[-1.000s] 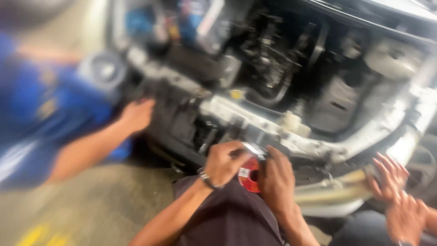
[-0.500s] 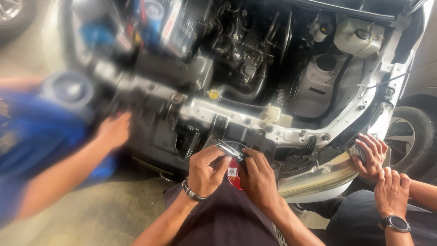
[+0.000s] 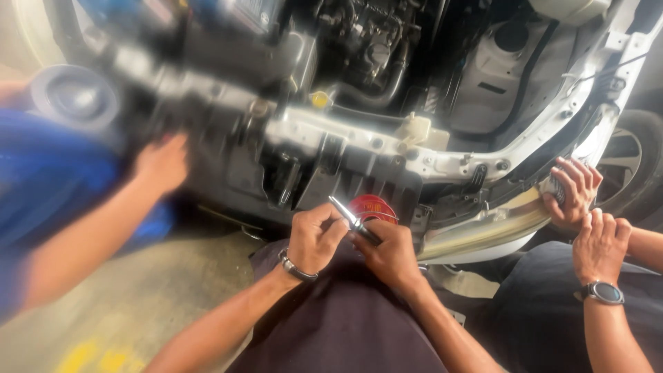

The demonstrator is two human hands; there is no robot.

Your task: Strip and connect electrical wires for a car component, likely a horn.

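Both the left hand (image 3: 314, 238) and right hand (image 3: 390, 252) pinch a slim metal tool (image 3: 353, 221) between their fingers. It looks light, stiff and slick, so it is best held along its dark handle end.

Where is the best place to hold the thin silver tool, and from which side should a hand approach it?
Probably the dark lower end of the thin silver tool, taken from below and the right, where the right hand already wraps it. The tool tilts up to the left, its bright tip is bare, and the left hand pinches the shaft from the left.
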